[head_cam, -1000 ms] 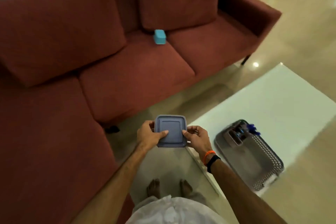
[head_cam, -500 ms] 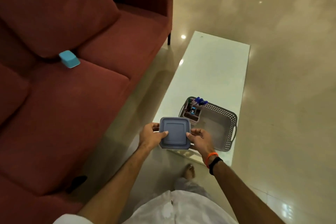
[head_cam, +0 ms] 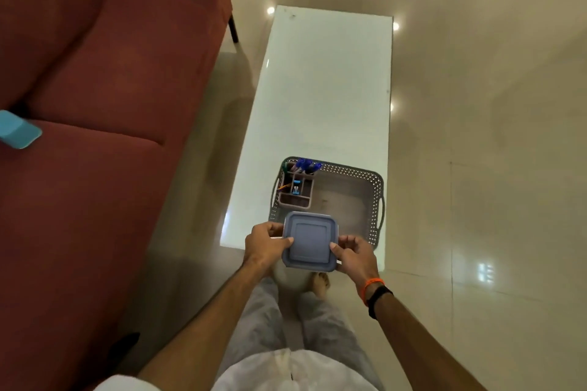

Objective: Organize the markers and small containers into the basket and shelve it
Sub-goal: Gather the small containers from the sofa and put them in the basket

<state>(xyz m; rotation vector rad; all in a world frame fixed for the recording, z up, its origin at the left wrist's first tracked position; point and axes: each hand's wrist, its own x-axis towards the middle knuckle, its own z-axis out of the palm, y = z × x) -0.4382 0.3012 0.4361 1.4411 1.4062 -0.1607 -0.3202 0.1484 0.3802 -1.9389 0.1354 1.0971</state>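
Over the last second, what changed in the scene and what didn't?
The person turned from the sofa toward the white table, carrying the grey lidded container until it came over the near rim of the basket. Nothing was taken or released. Left hand and right hand grip the container's sides as before. The organizer with markers stays in the basket; the blue box stays on the sofa.

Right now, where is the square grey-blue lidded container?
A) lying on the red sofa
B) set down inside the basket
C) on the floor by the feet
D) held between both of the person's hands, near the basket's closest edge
D: the left hand and right hand grip opposite sides of the container, at the near rim of the basket on the white table.
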